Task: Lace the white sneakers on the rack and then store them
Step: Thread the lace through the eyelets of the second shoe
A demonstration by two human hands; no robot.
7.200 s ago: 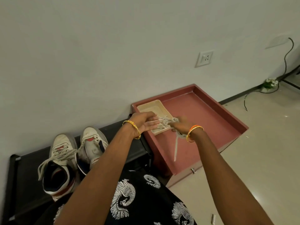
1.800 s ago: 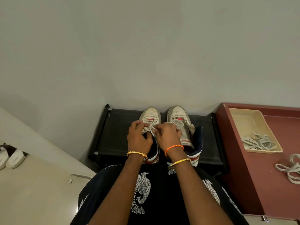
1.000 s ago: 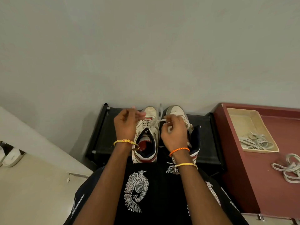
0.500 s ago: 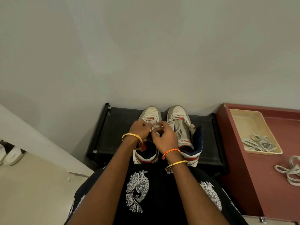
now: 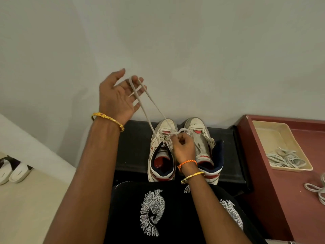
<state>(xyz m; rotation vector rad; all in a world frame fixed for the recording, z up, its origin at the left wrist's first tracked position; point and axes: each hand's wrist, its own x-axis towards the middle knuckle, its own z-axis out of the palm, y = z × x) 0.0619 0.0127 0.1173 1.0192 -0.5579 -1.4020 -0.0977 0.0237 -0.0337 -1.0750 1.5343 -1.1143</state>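
head view: left hand (image 5: pixel 117 97), fingers spread wide, lifts a lace (image 5: pixel 151 110) looped over them to draw slack, while right hand (image 5: pixel 182 147) pinches it at the left sneaker (image 5: pixel 162 150) on the rack (image 5: pixel 133 147).

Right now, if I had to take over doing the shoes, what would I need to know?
Left hand: raised, fingers straight, a loop of the lace hooked over them.
Right hand: pinching the same lace at the left sneaker.
Both sneakers stand side by side on the black rack; the right sneaker has laces in it.
Spare laces lie in the beige tray.
Done: lace threaded partway.
Left: finish lacing, then store the pair.
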